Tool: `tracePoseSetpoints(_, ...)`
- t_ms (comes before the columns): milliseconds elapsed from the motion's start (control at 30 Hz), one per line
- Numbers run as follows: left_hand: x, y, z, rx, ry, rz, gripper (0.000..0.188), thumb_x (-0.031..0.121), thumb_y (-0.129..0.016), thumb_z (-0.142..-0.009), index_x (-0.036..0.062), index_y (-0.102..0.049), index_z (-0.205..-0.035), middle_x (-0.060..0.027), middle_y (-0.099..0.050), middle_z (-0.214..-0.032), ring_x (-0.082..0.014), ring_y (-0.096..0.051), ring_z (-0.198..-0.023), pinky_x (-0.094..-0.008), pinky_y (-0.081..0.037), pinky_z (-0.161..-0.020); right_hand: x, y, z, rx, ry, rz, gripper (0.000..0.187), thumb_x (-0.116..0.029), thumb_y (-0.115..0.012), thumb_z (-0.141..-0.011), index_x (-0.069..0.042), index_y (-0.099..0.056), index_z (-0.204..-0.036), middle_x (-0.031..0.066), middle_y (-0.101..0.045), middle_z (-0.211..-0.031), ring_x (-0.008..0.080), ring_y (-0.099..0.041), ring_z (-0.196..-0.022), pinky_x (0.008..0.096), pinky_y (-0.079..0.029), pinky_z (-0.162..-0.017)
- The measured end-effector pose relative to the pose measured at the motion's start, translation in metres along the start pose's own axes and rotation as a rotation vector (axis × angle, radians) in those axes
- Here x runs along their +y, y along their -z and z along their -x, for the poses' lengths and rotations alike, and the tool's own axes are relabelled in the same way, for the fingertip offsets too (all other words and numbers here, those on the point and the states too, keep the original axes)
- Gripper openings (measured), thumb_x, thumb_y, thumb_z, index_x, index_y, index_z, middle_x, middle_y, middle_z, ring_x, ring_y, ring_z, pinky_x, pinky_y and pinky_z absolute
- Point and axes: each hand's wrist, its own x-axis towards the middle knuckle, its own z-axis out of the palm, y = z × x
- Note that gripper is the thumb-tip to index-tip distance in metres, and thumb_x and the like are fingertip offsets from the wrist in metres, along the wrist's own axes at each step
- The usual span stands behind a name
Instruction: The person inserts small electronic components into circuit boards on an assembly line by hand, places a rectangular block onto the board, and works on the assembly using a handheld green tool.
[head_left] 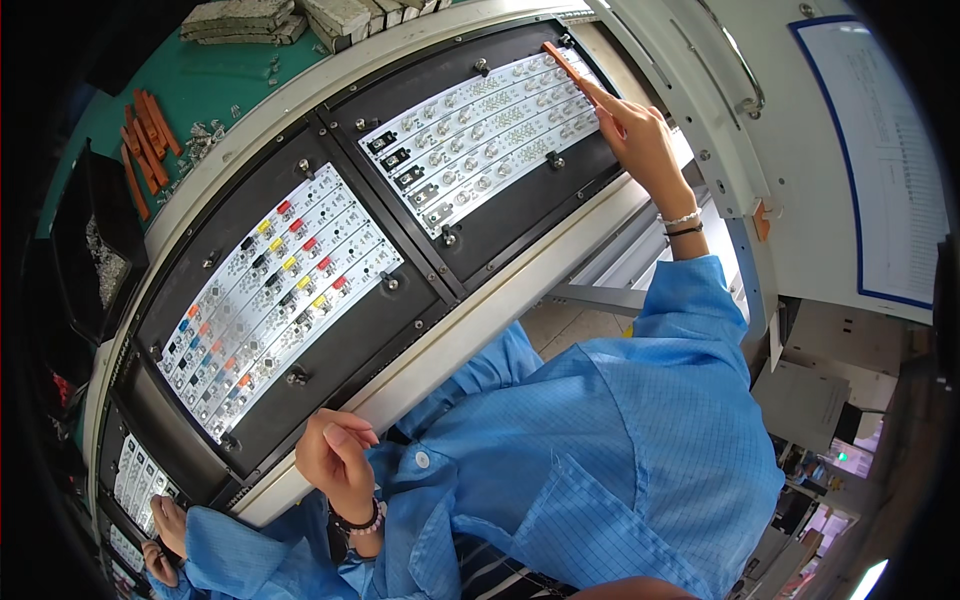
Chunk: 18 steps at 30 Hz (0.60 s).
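We've R grip (640,140) closed on 1 orange stick (565,64), over R panel's (490,130) R end, tip nr far frame edge. Bare blk frame (590,185) borders R & L panel (280,295), 2 tot. up front. Our L hand (338,455), half-curled nr front rail (560,250); can't tell if closed. Spare sticks (148,140) overlap on green worktop (250,85), can't count exactly.

Right hand (645,145) holding orange stick (566,66) over circuit board (505,137), left hand (337,458) curled
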Motion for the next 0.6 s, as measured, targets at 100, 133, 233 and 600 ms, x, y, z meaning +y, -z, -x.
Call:
tracePoseSetpoints(100, 0.0, 0.001, 0.001, -0.012, 0.008, 0.01, 0.034, 0.014, -0.039, -0.099, -0.0005, -0.057, -0.073, -0.007, -0.058, -0.06, -0.0107, -0.055, -0.046, -0.0205, -0.038, -0.043, 0.001, 0.002, 0.001, -0.01, 0.012, 0.044, 0.039, -0.017, -0.055, -0.093, -0.028, -0.057, -0.131, 0.0071, -0.059, -0.063, 0.0165, -0.054, -0.055, 0.0313, -0.044, -0.062)
tracePoseSetpoints(133, 0.0, 0.002, 0.001, -0.017, 0.013, 0.016, 0.034, 0.013, -0.039, -0.099, -0.0006, -0.057, -0.073, -0.0071, -0.058, -0.06, -0.0107, -0.055, -0.046, -0.0205, -0.038, -0.043, 0.001, 0.003, 0.001, -0.015, 0.019, 0.067, 0.039, -0.017, -0.055, -0.093, -0.028, -0.057, -0.131, 0.0068, -0.058, -0.062, 0.0166, -0.054, -0.055, 0.0314, -0.044, -0.061)
tracePoseSetpoints(233, 0.0, 0.001, 0.001, -0.009, 0.007, 0.034, 0.033, 0.012, -0.039, -0.098, -0.001, -0.057, -0.073, -0.0074, -0.058, -0.06, -0.0109, -0.055, -0.047, -0.0206, -0.038, -0.044, -0.003, 0.008, -0.004, -0.059, -0.024, 0.054, 0.038, -0.017, -0.055, -0.094, -0.028, -0.059, -0.13, 0.0067, -0.058, -0.065, 0.016, -0.053, -0.055, 0.0325, -0.044, -0.063)
tracePoseSetpoints(600, -0.003, 0.003, 0.001, -0.02, -0.018, 0.028, 0.04, 0.022, -0.037, -0.103, -0.0005, -0.054, -0.074, -0.0057, -0.057, -0.064, -0.0072, -0.052, -0.048, -0.0186, -0.035, -0.045, -0.008, -0.032, -0.055, 0.04, 0.357, -0.168, 0.046, -0.031, -0.029, -0.102, -0.012, -0.042, -0.142, 0.0124, -0.042, -0.143, 0.0267, -0.035, -0.133, 0.0393, -0.025, -0.113)
